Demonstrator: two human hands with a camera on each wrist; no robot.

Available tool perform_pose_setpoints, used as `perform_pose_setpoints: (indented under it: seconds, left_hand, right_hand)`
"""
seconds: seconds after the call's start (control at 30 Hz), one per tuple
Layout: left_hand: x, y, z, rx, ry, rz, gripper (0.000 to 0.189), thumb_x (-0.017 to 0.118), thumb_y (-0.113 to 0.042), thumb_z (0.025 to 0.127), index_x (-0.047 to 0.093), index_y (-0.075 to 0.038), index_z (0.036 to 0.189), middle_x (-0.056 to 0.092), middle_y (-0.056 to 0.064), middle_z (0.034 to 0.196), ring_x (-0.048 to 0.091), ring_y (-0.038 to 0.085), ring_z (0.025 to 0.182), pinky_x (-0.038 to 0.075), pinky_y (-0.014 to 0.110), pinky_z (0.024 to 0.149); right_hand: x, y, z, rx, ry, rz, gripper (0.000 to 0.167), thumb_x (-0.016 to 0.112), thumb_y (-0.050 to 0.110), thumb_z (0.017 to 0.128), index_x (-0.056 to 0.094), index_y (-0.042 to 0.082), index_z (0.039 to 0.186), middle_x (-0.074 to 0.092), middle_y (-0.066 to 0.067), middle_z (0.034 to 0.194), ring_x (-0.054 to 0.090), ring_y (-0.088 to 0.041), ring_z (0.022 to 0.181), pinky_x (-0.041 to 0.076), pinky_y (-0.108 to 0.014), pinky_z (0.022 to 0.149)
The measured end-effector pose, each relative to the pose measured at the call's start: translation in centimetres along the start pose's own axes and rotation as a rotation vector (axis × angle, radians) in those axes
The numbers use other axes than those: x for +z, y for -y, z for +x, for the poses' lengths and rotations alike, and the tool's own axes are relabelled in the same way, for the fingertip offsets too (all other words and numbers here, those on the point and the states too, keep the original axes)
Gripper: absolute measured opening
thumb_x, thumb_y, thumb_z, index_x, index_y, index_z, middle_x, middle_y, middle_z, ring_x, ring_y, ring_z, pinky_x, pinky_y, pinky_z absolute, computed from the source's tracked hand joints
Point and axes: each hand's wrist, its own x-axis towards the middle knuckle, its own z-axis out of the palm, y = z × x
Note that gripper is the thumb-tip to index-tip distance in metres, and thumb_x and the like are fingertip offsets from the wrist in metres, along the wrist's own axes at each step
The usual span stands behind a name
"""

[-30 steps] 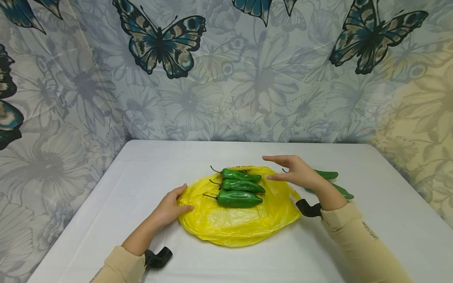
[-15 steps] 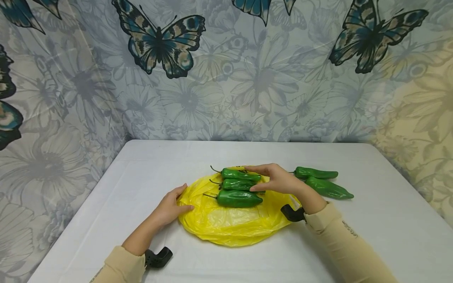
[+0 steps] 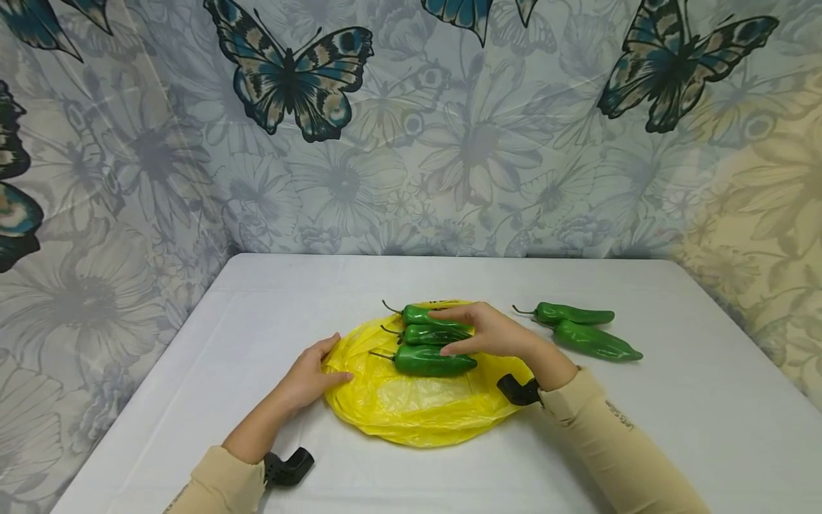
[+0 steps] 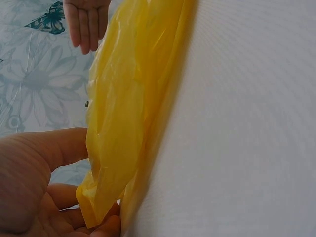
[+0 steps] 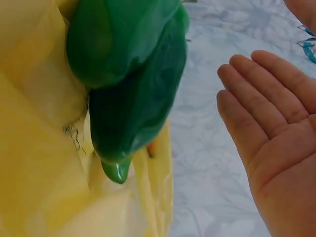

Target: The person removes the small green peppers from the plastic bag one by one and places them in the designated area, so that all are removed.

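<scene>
A crumpled yellow plastic bag (image 3: 424,417) lies on the table, with three green chili peppers (image 3: 429,362) side by side on top, stems to the left. At the bag's left edge my left hand (image 3: 313,375) holds it, thumb above and fingers curled round the border; the left wrist view shows the plastic (image 4: 118,94) between thumb and fingers (image 4: 64,195). Over the peppers' right ends hovers my right hand (image 3: 493,335), its fingers extended and nothing gripped. In the right wrist view the open palm (image 5: 284,123) is apart from the pepper tips (image 5: 136,111).
Two more green chili peppers (image 3: 594,341) lie together on the white table (image 3: 681,421), right of the bag. Behind the table hangs a cloth (image 3: 475,157) printed with butterflies and flowers. Black camera mounts (image 3: 289,467) stick out from both wrists.
My right hand has moved left and slightly down, from the bag's right side to above the peppers, uncovering the two peppers on the right. The left hand has stayed at the bag's edge.
</scene>
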Motion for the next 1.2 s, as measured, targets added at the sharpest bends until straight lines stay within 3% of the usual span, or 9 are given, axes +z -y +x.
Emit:
perform_pose_setpoints:
  seconds: [0.67, 1.2]
  left_hand:
    - [0.0, -0.1, -0.2, -0.001, -0.002, -0.009, 0.075, 0.069, -0.015, 0.083, 0.029, 0.003, 0.144, 0.028, 0.018, 0.151, 0.022, 0.036, 0.141, 0.02, 0.051, 0.114]
    - [0.0, -0.1, -0.1, -0.013, -0.001, -0.018, 0.076, 0.068, -0.014, 0.083, 0.028, 0.001, 0.145, 0.027, 0.017, 0.152, 0.021, 0.035, 0.141, 0.021, 0.05, 0.114]
  right_hand:
    - [1.9, -0.5, 0.7, 0.0, 0.043, -0.034, 0.057, 0.07, 0.033, 0.082, 0.053, 0.012, 0.133, 0.055, -0.008, 0.135, 0.049, -0.027, 0.126, 0.044, -0.043, 0.101]
    - [2.6, -0.8, 0.9, 0.014, 0.104, 0.025, 0.056, 0.071, 0.028, 0.082, 0.053, 0.011, 0.133, 0.053, -0.006, 0.136, 0.047, -0.024, 0.128, 0.042, -0.039, 0.104]
